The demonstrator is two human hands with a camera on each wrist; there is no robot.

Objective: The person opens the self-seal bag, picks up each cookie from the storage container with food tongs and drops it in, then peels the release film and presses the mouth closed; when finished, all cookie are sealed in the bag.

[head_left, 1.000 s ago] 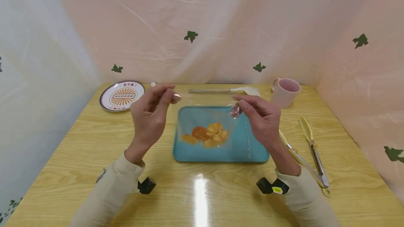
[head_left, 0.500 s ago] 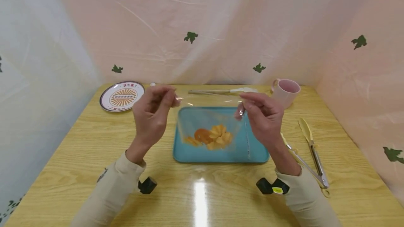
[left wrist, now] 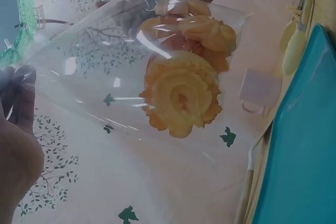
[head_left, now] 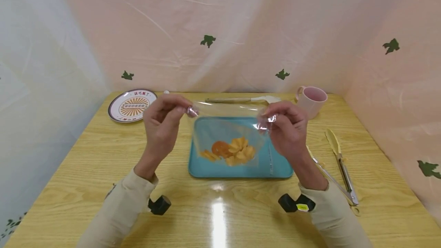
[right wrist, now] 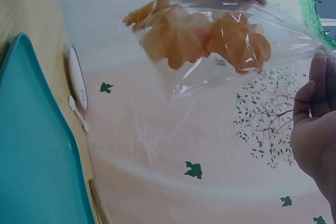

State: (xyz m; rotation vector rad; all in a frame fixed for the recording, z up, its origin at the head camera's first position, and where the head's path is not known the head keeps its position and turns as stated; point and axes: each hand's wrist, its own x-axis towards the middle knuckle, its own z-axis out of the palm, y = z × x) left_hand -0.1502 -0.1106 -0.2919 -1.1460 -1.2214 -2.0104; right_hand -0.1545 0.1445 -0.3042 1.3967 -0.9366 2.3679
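Observation:
A clear plastic bag (head_left: 224, 125) hangs above the blue tray (head_left: 279, 167), its top edge stretched between both hands. Low inside it lie several golden, flower-shaped cookies (head_left: 239, 150) and an orange-red round piece (head_left: 220, 148). My left hand (head_left: 162, 125) pinches the bag's upper left corner between thumb and fingers. At the upper right corner, my right hand (head_left: 287, 129) pinches the crumpled film. From the left wrist view, a ridged swirl cookie (left wrist: 181, 98) shows through the film. The right wrist view shows the bag (right wrist: 210, 40) from the other side.
A patterned plate (head_left: 132, 106) stands at the back left, and a spatula (head_left: 241, 99) lies along the back edge. The pink mug (head_left: 311, 100) is at the back right. Tongs (head_left: 344, 171) lie right of the tray. Fabric walls enclose the table.
The bag has shifted slightly right and its top edge is drawn tauter. My right hand moved a little right and now gathers more film at its corner.

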